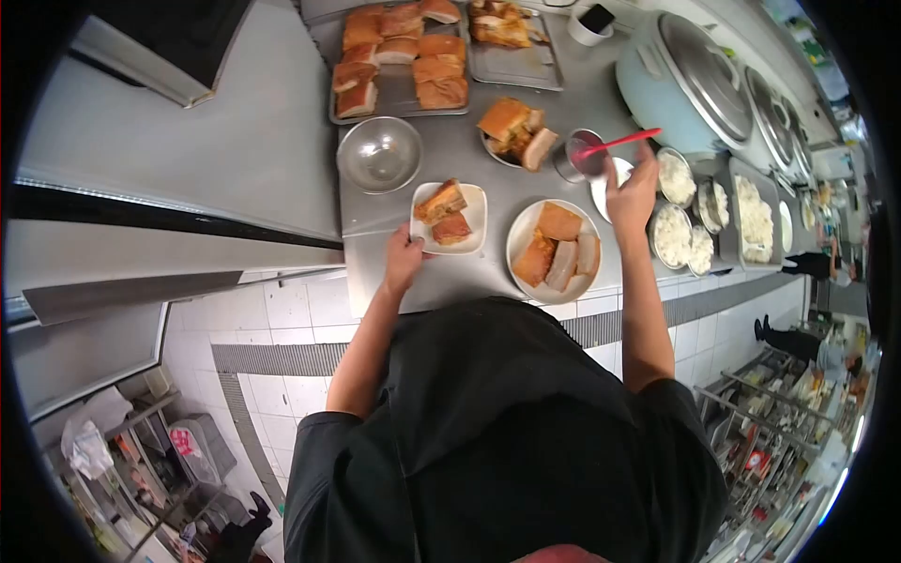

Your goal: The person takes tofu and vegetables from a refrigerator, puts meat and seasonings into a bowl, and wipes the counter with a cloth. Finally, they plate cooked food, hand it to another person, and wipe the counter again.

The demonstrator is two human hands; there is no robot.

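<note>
My left hand (404,258) grips the near-left edge of a small square white dish (476,242), which carries two browned pieces of roast pork belly (442,202). My right hand (633,195) is raised, thumb and fingers apart, with fingertips right at the handle of a red spoon (624,141). The spoon leans out of a metal cup (569,167). Partly behind that hand lies a white plate (601,195). Between my hands, a round white plate (515,272) holds several pork pieces. Beyond it, more pork (511,122) is heaped in a bowl.
A steel bowl (380,155) sits left of the dish. Trays of pork (402,110) (535,75) line the back. Rice cookers (648,80) stand back right, near bowls of rice (671,235) and a rice tray (751,220). Other people (798,342) are farther off.
</note>
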